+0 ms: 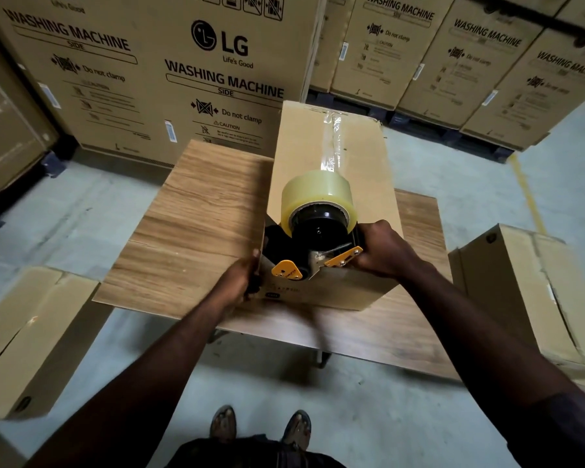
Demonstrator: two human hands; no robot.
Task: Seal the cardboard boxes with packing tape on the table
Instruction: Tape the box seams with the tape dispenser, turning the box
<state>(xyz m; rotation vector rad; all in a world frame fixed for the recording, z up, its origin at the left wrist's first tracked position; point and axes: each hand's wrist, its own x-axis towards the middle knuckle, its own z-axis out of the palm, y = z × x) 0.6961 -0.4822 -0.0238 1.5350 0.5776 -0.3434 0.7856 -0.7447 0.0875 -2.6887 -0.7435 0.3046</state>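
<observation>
A long cardboard box (301, 153) lies lengthwise on the wooden table (190, 224), running away from me. A strip of clear tape (331, 143) runs down the middle of its top from the far end to a tape dispenser (313, 238) with a yellowish roll, black body and orange parts, sitting at the box's near edge. My right hand (382, 248) grips the dispenser's handle on the right. My left hand (240, 282) holds the box's near left corner, fingers curled round the edge.
Another cardboard box (31, 332) stands on the floor at the left, and one more (534, 295) at the right of the table. Tall washing machine cartons (149, 72) line the back. My feet (260, 427) stand on the grey floor before the table.
</observation>
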